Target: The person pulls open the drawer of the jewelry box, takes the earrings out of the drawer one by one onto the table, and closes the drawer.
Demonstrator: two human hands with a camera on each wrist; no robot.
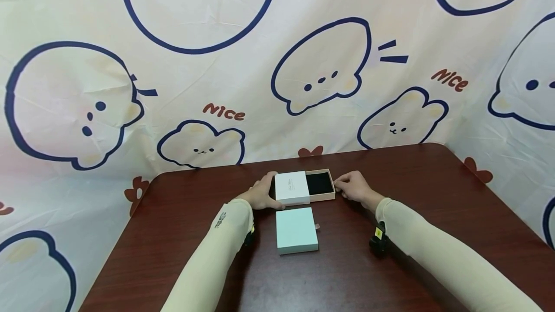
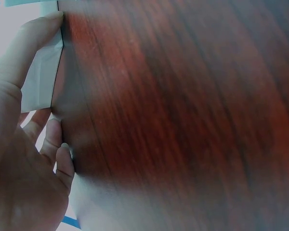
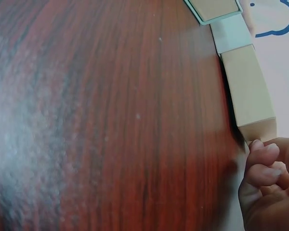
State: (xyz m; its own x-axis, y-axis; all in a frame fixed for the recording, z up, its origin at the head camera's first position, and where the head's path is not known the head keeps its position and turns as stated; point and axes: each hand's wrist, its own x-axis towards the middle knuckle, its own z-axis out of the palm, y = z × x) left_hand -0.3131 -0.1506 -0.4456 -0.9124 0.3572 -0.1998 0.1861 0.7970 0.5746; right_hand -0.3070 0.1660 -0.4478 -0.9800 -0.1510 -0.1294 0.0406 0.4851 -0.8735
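Observation:
A white sliding gift box lies on the table, its cream drawer pulled partway out to the right. Black lining shows inside the drawer. My left hand grips the white sleeve at its left end, thumb along the near side in the left wrist view. At the drawer's right end, my right hand pinches with thumb and index finger, low on the end face in the right wrist view. What lies between these fingertips is hidden. A closed mint-green box sits just in front of the white one.
From the mint-green box's right side sticks a small ribbon tab. The dark red-brown wooden table reaches back to a cartoon-printed cloth hanging behind and at both sides.

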